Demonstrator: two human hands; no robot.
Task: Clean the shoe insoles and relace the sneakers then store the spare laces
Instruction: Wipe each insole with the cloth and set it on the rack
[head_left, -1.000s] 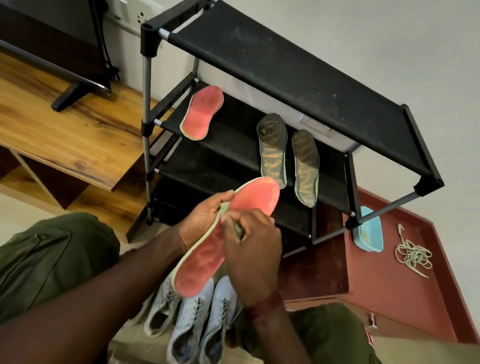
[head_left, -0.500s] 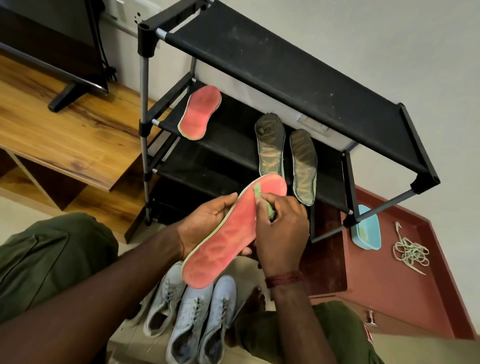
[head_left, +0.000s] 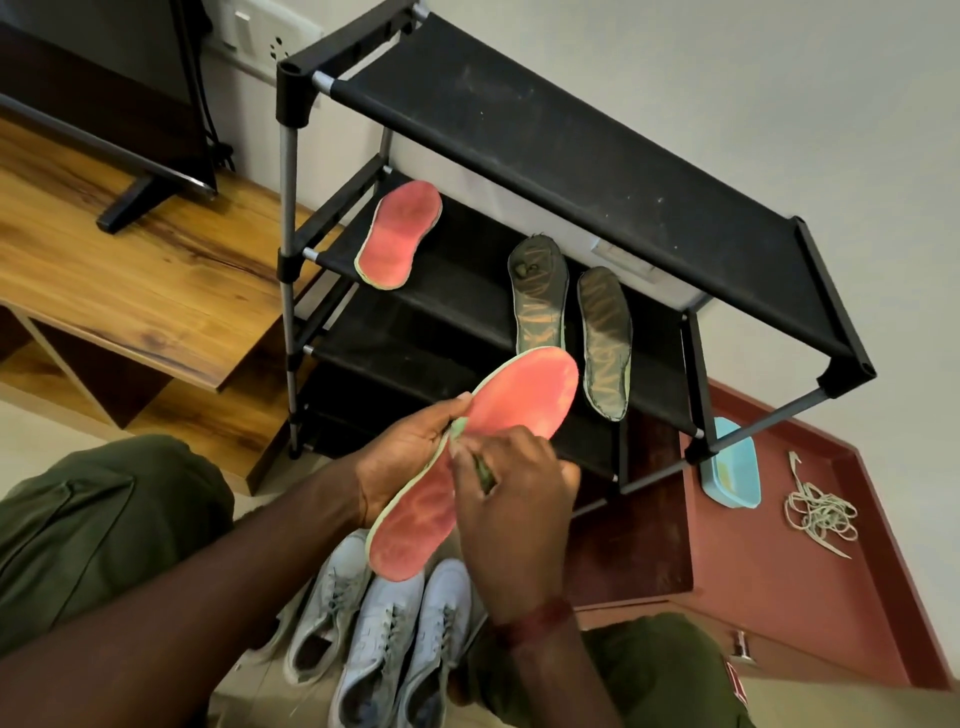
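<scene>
Slid back from the toe, right hand (head_left: 519, 504) pinches green cloth (head_left: 485, 474); left hand (head_left: 408, 457) grips pink insole (head_left: 524, 400).

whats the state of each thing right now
held pink insole, gripped by the left hand, tilted above the sneakers
green cloth, pinched in the right hand, against that insole
other pink insole, flat on a rack shelf
two dark insoles, side by side on that shelf
laces, loose tangle on the red cabinet
</scene>
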